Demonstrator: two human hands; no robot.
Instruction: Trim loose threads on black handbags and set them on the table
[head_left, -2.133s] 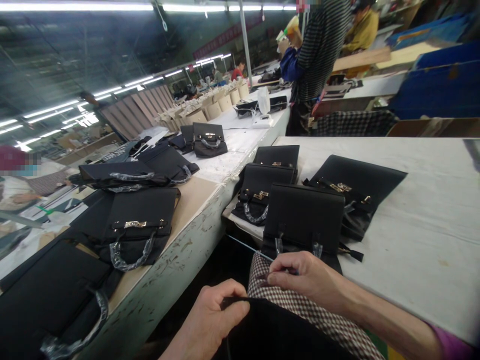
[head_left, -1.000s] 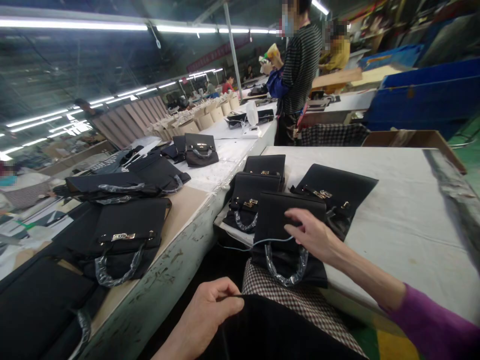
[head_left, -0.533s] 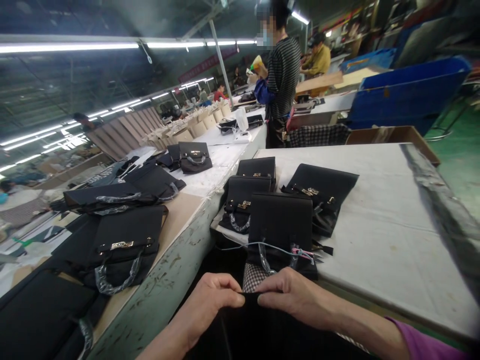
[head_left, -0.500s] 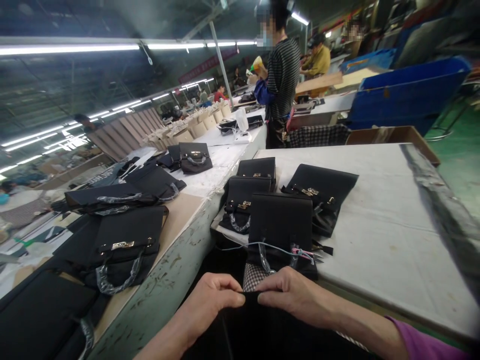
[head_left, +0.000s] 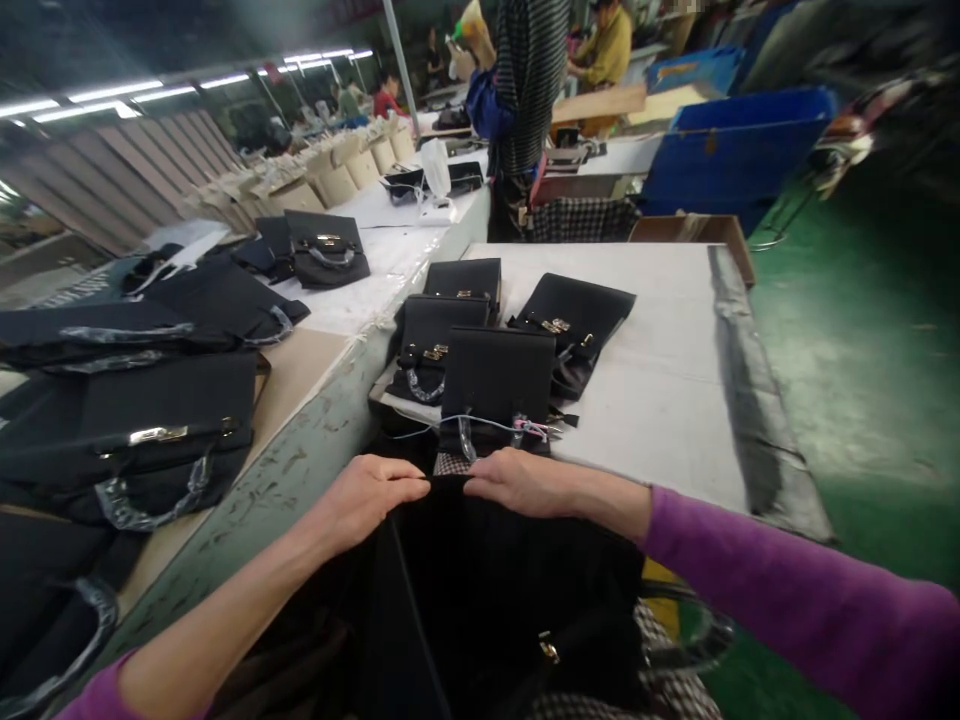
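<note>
Both my hands pinch the far top edge of a black handbag [head_left: 517, 570] that lies on my lap, its dark inside facing me. My left hand [head_left: 379, 500] grips that edge with thumb and fingers. A short way to its right, my right hand [head_left: 517, 482] pinches the same edge. A gold clasp shows low on this bag, and a plastic-wrapped handle [head_left: 697, 635] sticks out at its right. Just beyond my fingers stands another black handbag [head_left: 499, 370], with a thread cutter [head_left: 536, 430] on a blue cord lying across its front.
More black handbags [head_left: 574, 320] rest on the white table [head_left: 660, 350]. Several others [head_left: 172, 400] crowd the bench at left, whose green side [head_left: 300, 470] runs close by my left arm. A co-worker in a striped top [head_left: 525, 90] stands beyond. Blue bins [head_left: 735, 150] stand at far right.
My view has tilted down and shifted right, showing more of the bag on my lap and of my sleeves. Both hands keep their pinch on its edge.
</note>
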